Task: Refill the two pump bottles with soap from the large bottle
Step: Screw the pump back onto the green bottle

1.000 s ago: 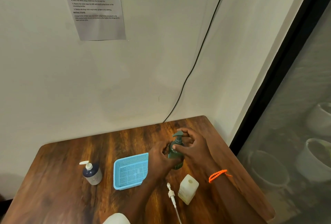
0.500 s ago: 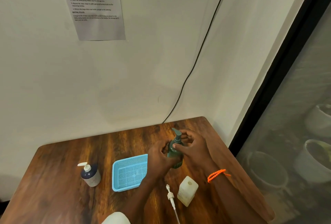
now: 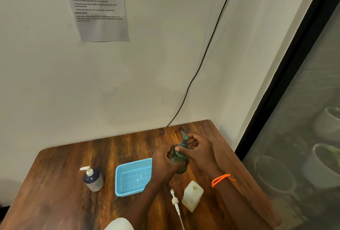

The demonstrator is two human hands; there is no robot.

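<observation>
Since a second ago you turn the dark green pump nozzle (image 3: 184, 136) from leftward to away, right hand (image 3: 197, 149) pinching its collar, left hand (image 3: 164, 162) gripping the green plastic pump bottle (image 3: 179, 158) upright on the wooden table (image 3: 60, 183), likely bracing against twist.

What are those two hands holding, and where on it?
The green pump bottle: the left hand grips its body, the right hand pinches the pump head at its neck.

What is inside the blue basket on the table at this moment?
The visible mesh floor of the blue basket holds nothing. The left hand and its forearm cover the basket's right edge, so that corner cannot be checked.
</observation>
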